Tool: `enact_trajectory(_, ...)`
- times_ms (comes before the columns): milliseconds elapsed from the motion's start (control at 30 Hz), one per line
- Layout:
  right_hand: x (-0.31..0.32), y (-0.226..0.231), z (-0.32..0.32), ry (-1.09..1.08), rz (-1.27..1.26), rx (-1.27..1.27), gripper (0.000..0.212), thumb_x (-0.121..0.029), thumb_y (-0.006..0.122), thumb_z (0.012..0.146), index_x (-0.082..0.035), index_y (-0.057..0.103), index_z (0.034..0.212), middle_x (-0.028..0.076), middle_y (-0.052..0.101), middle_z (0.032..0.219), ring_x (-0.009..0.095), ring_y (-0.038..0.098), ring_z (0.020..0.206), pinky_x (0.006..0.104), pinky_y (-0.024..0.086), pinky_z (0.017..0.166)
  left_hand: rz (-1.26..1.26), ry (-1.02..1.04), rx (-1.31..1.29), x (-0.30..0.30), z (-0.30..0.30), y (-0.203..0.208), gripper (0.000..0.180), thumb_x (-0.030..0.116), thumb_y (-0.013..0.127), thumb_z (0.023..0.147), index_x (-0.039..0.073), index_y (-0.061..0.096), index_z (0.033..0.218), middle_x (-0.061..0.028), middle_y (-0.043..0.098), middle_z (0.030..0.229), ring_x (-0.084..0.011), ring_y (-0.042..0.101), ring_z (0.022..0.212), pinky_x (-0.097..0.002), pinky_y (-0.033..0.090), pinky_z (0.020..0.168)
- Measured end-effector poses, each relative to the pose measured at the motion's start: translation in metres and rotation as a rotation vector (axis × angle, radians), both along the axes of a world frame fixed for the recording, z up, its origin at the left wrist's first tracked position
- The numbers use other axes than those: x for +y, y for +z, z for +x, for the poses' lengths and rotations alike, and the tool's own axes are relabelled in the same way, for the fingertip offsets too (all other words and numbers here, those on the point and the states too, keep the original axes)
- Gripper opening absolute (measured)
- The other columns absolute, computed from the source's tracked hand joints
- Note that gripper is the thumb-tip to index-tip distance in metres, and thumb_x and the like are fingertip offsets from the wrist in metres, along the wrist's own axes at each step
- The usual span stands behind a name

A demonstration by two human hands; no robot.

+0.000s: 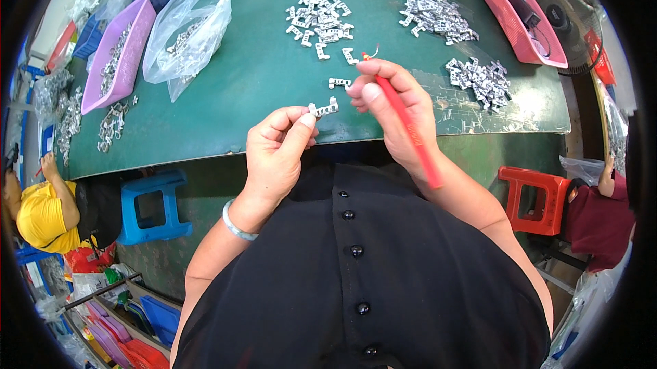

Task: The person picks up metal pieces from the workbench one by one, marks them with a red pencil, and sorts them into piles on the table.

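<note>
The hands are apart over the near edge of the green tabletop [260, 61]. The left hand [277, 150] pinches a small grey part [324, 108] between thumb and fingers; to the right of that part, the right hand [405, 112] grips a red pen-shaped tool [426, 157]. Just beyond the held part lies a similar loose piece [339, 83], and farther beyond, a heap [320, 15] of them. A clear plastic bag [198, 10] and a purple basket [92, 99] are to its left.

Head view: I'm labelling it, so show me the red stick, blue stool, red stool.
Red stick [411, 134], head view: shaft's middle.
Blue stool [172, 206], head view: right side.
Red stool [554, 206], head view: right side.
</note>
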State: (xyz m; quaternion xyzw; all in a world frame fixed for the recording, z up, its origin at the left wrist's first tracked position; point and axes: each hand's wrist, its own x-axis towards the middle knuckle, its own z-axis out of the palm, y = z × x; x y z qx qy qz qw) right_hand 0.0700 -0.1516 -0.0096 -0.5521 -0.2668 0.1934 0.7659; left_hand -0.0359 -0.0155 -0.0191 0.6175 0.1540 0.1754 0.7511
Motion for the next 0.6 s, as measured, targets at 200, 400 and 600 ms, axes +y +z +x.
enact_trajectory(200,-0.012,0.005,0.004,-0.076,-0.006,-0.411,0.019,-0.007,0.051,0.086,0.000,0.058,0.102,0.008,0.059,0.087,0.011,0.054,0.078,0.0235,0.043,0.070,0.019,0.005,-0.002,0.000,0.001,0.001,0.014,0.011,0.056,0.085,-0.002,0.060,0.090,-0.0010,0.057,0.073,-0.0051,0.051,0.065,-0.0187,0.043,0.059)
enact_trajectory(400,-0.012,0.007,-0.004,-0.033,-0.008,-0.291,0.009,-0.006,0.054,0.081,0.001,0.059,0.084,0.009,0.059,0.079,0.014,0.055,0.073,0.0250,0.043,0.065,0.040,0.016,0.013,-0.002,0.002,0.004,0.011,0.009,0.053,0.086,0.000,0.059,0.087,-0.0008,0.057,0.071,-0.0057,0.050,0.062,-0.0186,0.042,0.059)
enact_trajectory(600,-0.013,0.010,-0.002,0.029,-0.140,-0.473,0.009,-0.006,0.055,0.080,0.001,0.059,0.083,0.008,0.058,0.077,0.015,0.056,0.067,0.0263,0.043,0.059,0.046,0.014,0.016,-0.002,0.001,0.005,0.011,0.009,0.052,0.086,0.000,0.059,0.088,-0.0011,0.057,0.071,-0.0057,0.050,0.062,-0.0185,0.042,0.059)
